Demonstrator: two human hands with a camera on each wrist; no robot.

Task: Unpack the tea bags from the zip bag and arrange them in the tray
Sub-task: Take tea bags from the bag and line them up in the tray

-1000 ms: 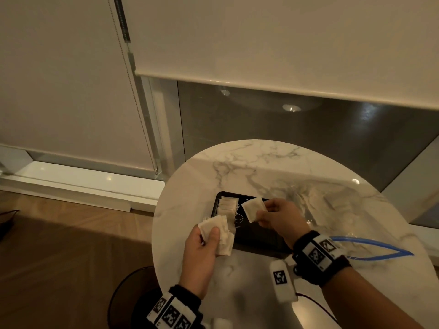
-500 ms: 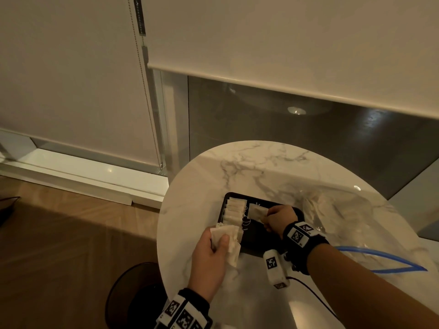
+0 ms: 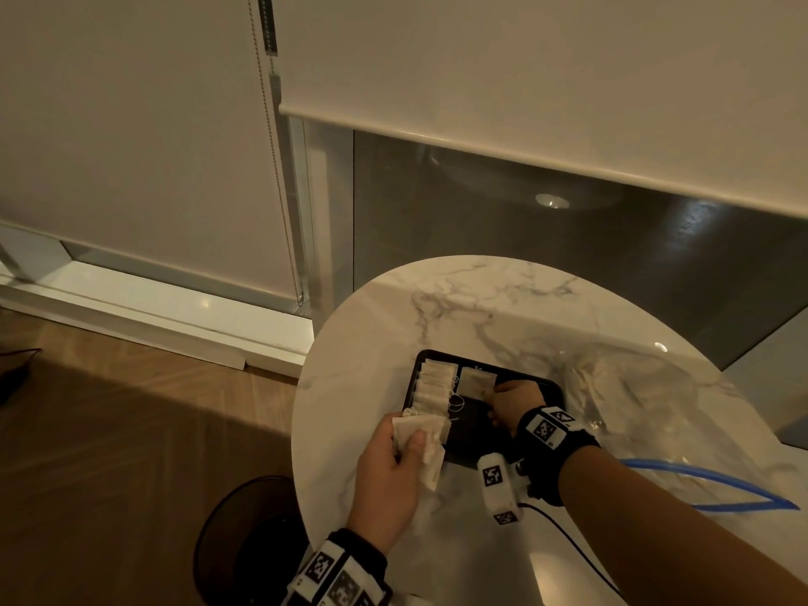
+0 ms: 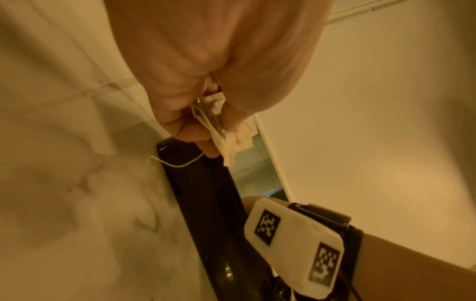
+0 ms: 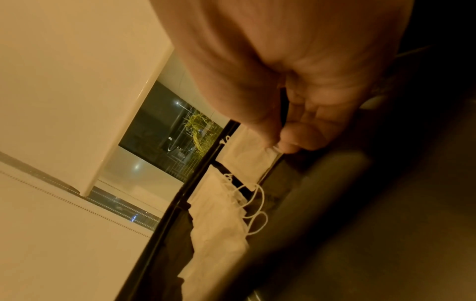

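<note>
A black tray (image 3: 552,386) sits mid-table, and its left side carries a row of several white tea bags (image 3: 433,385). My right hand (image 3: 509,400) is down inside the tray and pinches the near corner of one tea bag (image 3: 477,382) (image 5: 248,160) lying flat at the tray's far middle. My left hand (image 3: 393,461) hovers at the tray's near left corner and grips a bundle of tea bags (image 3: 426,439) (image 4: 226,140) between thumb and fingers; a string hangs from it. The clear zip bag (image 3: 647,395) lies crumpled to the right of the tray.
The round marble table (image 3: 481,299) ends close to my left hand. A blue cable (image 3: 717,483) loops on the table at the right. A dark round bin (image 3: 245,531) stands on the wood floor below the table's left edge. Blinds and a window lie behind.
My right hand has carried one tea bag from above the table down into the tray and laid it flat beside the row. The left hand keeps its bundle near the tray's corner.
</note>
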